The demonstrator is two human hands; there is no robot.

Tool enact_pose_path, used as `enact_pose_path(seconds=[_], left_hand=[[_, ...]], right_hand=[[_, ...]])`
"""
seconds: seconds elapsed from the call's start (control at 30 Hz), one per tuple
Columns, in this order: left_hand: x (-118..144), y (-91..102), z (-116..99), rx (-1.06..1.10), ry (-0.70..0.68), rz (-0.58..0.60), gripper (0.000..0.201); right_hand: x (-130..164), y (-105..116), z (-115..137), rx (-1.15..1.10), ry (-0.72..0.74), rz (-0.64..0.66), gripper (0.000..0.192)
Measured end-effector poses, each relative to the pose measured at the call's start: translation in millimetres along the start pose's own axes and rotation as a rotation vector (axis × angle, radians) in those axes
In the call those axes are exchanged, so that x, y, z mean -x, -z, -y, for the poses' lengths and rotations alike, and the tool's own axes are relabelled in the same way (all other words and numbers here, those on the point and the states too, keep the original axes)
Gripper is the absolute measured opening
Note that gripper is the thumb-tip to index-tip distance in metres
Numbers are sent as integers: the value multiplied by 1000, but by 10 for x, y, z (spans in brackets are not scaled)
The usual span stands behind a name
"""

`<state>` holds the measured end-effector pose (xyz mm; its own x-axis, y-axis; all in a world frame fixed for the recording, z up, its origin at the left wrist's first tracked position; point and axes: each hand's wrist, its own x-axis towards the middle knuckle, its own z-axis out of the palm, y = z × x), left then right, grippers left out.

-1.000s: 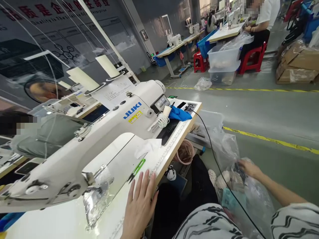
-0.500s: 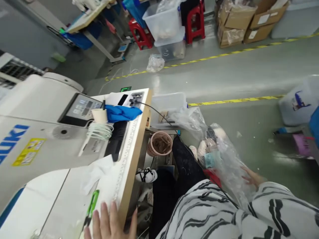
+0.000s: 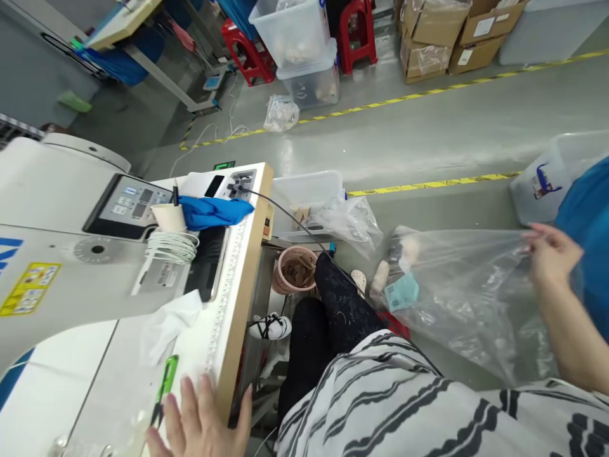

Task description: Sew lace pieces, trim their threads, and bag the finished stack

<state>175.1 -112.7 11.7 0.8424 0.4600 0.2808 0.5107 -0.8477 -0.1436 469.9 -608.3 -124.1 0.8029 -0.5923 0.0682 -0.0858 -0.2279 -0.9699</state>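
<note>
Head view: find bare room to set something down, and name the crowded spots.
Bare: floor between the striped lines; a narrower strip between the nearer line and plastic bag. Crowded: tabletop around the coiled cord and blue cloth.
</note>
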Motion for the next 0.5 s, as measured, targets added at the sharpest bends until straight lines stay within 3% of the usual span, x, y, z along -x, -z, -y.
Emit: enact_pose_path(seconds=[0.1, 0.17, 0.27, 0.33, 0.4, 0.5], left_hand=[[15, -29, 39, 16, -32, -2, 74], [18, -35, 43, 36, -32, -11, 71], [35, -61, 82, 34, -54, -42, 68], [70, -95, 163, 11, -104, -70, 66], [123, -127, 273, -26, -149, -79, 68], [157, -144, 383, -84, -198, -93, 74]], right_hand=[[70, 68, 767, -98, 118, -19, 27], [286, -34, 1206, -235, 317, 32, 30], [708, -261, 1441, -192, 294, 295, 31], [964, -370, 1225, 103, 227, 571, 30], [1146, -451, 771, 269, 150, 818, 32], [1246, -601, -12, 414, 62, 932, 26]])
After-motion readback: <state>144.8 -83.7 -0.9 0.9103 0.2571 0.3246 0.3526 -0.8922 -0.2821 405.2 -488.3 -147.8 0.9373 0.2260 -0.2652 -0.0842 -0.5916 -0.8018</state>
